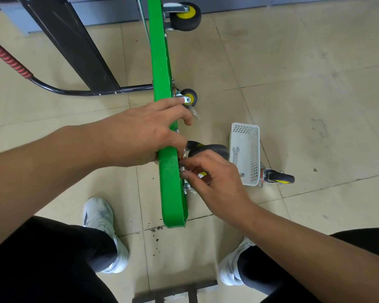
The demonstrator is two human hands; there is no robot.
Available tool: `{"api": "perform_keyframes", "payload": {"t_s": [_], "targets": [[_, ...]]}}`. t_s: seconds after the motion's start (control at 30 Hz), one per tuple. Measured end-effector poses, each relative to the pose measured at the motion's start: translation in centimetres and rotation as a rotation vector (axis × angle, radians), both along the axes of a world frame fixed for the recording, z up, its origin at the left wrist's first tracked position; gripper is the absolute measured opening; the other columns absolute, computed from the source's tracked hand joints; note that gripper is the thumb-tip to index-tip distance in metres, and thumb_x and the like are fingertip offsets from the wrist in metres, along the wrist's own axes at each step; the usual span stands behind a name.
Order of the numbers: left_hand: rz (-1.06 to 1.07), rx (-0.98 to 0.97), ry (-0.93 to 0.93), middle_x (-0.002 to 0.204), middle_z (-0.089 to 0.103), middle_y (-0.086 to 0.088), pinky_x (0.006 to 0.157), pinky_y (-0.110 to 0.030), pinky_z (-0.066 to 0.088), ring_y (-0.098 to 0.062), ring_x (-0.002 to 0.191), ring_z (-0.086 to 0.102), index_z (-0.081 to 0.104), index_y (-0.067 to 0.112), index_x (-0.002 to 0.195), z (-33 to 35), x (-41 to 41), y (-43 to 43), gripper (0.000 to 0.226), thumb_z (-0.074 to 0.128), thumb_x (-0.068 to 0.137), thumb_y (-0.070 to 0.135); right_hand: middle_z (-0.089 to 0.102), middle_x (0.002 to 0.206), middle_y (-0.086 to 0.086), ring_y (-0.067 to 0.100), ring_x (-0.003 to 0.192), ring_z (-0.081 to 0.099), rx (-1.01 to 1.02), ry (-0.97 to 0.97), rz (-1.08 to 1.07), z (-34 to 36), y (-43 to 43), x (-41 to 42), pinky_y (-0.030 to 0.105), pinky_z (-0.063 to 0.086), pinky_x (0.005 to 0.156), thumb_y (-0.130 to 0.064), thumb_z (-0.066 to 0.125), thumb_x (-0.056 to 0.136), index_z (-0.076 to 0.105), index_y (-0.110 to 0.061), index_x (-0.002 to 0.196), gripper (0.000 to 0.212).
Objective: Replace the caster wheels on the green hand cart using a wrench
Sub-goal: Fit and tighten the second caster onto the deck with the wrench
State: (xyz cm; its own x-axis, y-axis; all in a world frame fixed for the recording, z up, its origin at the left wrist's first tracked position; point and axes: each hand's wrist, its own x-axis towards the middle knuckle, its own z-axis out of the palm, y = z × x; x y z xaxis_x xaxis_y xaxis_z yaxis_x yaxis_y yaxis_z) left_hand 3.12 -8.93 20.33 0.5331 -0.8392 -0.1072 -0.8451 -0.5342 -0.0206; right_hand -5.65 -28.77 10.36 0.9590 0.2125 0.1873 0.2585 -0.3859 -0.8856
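Standing over green hand cart (161, 84), you are looking down along its deck, which is resting tipped on edge on tiled floor (304, 84). Your left hand (144, 136) is gripping deck's upper edge, fingers curling over toward wheel side. Your right hand (212, 178) is pinching small fastener (181, 170) at near caster (210, 149) mount, thumb and fingertips narrow around it. White basket (254, 158) is sitting just right of that caster. Loose caster (276, 178) is lying against basket's right side. Wrench (235, 153) is lying inside basket, untouched.
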Motion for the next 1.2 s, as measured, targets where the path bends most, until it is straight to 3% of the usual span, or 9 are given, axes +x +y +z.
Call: {"api": "perform_keyframes", "payload": {"t_s": [0.4, 0.53, 0.67, 0.8, 0.9, 1.0, 1.2], "targets": [[0.016, 0.013, 0.041, 0.138, 0.045, -0.002, 0.097, -0.033, 0.027, -0.032, 0.147, 0.027, 0.068, 0.040, 0.098, 0.16, 0.01, -0.03, 0.042, 0.091, 0.064, 0.027, 0.067, 0.097, -0.002, 0.013, 0.087, 0.069, 0.013, 0.031, 0.050, 0.30, -0.23, 0.08, 0.026, 0.061, 0.070, -0.004, 0.080, 0.086, 0.071, -0.009, 0.102, 0.019], [0.016, 0.022, 0.017, 0.137, 0.048, -0.002, 0.093, -0.029, 0.027, -0.032, 0.146, 0.032, 0.068, 0.041, 0.097, 0.28, -0.03, -0.11, 0.043, 0.091, 0.063, 0.028, 0.070, 0.092, -0.007, 0.009, 0.084, 0.067, -0.020, 0.021, 0.043, 0.39, -0.43, 0.28, 0.017, 0.055, 0.068, -0.008, 0.079, 0.088, 0.074, -0.014, 0.106, 0.019], [0.019, 0.022, 0.032, 0.138, 0.047, -0.002, 0.097, -0.033, 0.040, -0.032, 0.146, 0.030, 0.068, 0.040, 0.097, 0.33, -0.11, -0.12, 0.043, 0.091, 0.063, 0.027, 0.069, 0.092, -0.007, 0.007, 0.082, 0.064, -0.062, -0.003, 0.042, 0.17, -0.42, 0.06, 0.021, 0.054, 0.066, -0.016, 0.076, 0.092, 0.074, -0.013, 0.108, 0.017], [0.002, 0.017, 0.018, 0.136, 0.048, -0.003, 0.099, -0.032, 0.028, -0.033, 0.145, 0.031, 0.068, 0.039, 0.096, 0.16, -0.01, -0.18, 0.042, 0.091, 0.063, 0.028, 0.070, 0.091, -0.006, 0.008, 0.081, 0.063, -0.099, -0.023, 0.036, 0.03, -0.47, 0.16, 0.024, 0.053, 0.069, -0.023, 0.073, 0.094, 0.074, -0.013, 0.108, 0.017], [0.013, 0.018, 0.024, 0.138, 0.046, -0.002, 0.099, -0.035, 0.032, -0.032, 0.146, 0.028, 0.067, 0.039, 0.097, 0.13, 0.01, -0.13, 0.042, 0.091, 0.064, 0.029, 0.069, 0.088, -0.007, 0.011, 0.079, 0.065, -0.068, 0.019, 0.032, 0.13, -0.50, 0.08, 0.027, 0.055, 0.068, -0.025, 0.077, 0.092, 0.070, -0.014, 0.112, 0.024], [0.008, 0.007, 0.024, 0.137, 0.048, -0.003, 0.098, -0.034, 0.027, -0.033, 0.145, 0.030, 0.067, 0.038, 0.095, 0.19, -0.02, -0.14, 0.042, 0.091, 0.063, 0.027, 0.069, 0.086, -0.010, 0.012, 0.076, 0.067, -0.075, 0.022, 0.040, 0.26, -0.51, 0.26, 0.028, 0.055, 0.067, -0.029, 0.079, 0.088, 0.067, -0.016, 0.115, 0.032], [0.004, 0.007, -0.002, 0.133, 0.051, -0.003, 0.094, -0.031, 0.027, -0.033, 0.143, 0.036, 0.068, 0.039, 0.094, 0.28, -0.17, -0.18, 0.044, 0.093, 0.060, 0.028, 0.066, 0.082, -0.013, 0.011, 0.071, 0.063, -0.144, -0.024, 0.068, 0.21, -0.49, 0.51, 0.033, 0.053, 0.063, -0.022, 0.080, 0.089, 0.067, -0.018, 0.106, 0.022]]}}
